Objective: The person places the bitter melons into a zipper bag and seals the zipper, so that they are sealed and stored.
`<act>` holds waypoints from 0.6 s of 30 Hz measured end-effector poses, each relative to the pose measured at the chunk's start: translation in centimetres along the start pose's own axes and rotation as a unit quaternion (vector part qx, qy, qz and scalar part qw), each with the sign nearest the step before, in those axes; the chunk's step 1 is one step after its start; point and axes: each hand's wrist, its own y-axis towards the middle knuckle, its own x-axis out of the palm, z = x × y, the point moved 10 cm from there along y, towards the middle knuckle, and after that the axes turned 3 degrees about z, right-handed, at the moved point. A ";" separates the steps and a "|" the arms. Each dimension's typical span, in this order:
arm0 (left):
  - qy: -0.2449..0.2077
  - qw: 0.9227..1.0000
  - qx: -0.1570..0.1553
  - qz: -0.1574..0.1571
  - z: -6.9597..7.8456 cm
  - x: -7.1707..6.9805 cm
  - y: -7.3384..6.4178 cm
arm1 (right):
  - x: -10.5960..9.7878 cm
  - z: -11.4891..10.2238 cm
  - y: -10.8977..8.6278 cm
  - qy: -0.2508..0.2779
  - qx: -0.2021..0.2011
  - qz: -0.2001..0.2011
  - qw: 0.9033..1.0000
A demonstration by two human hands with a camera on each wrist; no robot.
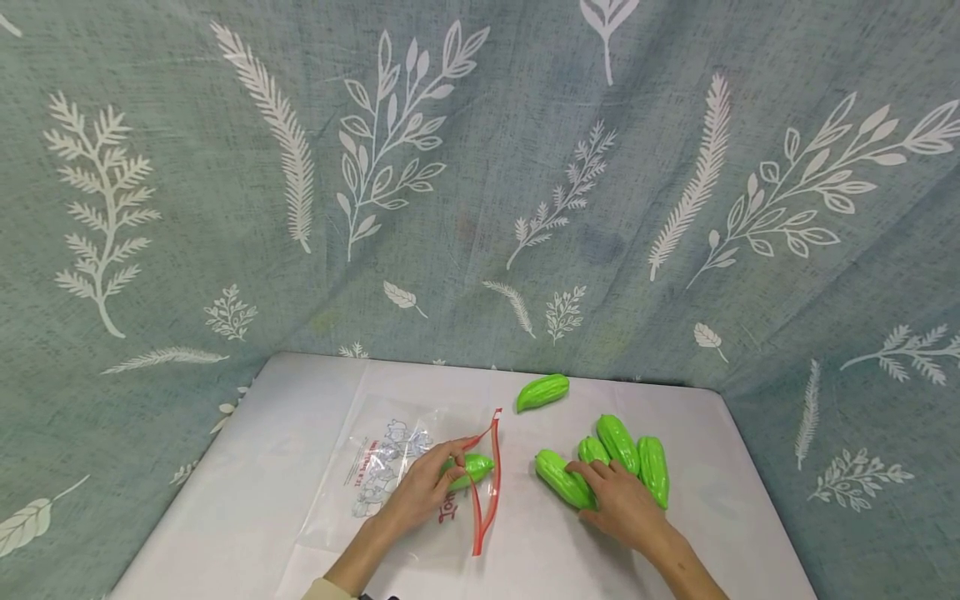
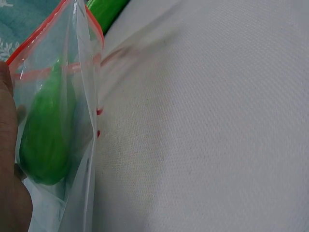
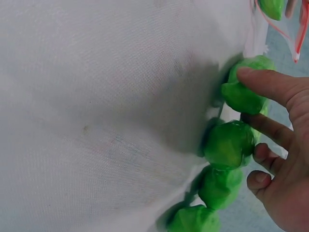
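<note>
A clear zip bag [image 1: 352, 492] with a red zip edge and printed animal pictures lies flat, its mouth facing right. My left hand [image 1: 420, 485] grips the bag near its parted mouth. Inside sits one green, ridged bitter melon [image 1: 478, 468], seen through the plastic in the left wrist view. My right hand [image 1: 624, 507] holds another bitter melon [image 1: 557, 473] on the table, the thumb on one side and a finger on the other. Beside that hand lie three more bitter melons [image 1: 619, 442], close together. In the right wrist view their ends [image 3: 229, 145] form a row.
A single bitter melon [image 1: 543, 392] lies apart near the table's back edge. The white-covered table [image 1: 225, 492] is enclosed at the back and sides by a grey-green leaf-patterned cloth [image 1: 480, 208].
</note>
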 end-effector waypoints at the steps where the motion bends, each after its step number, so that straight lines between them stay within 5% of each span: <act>1: 0.000 1.000 -0.001 -0.001 0.0 0.0 0.0 | 0.0 0.0 0.0 0.000 -0.002 0.003 1.000; 18: -0.004 1.000 -0.012 -0.002 -0.4 0.0 -0.2 | 0.0 0.2 -0.2 0.002 0.013 0.019 1.000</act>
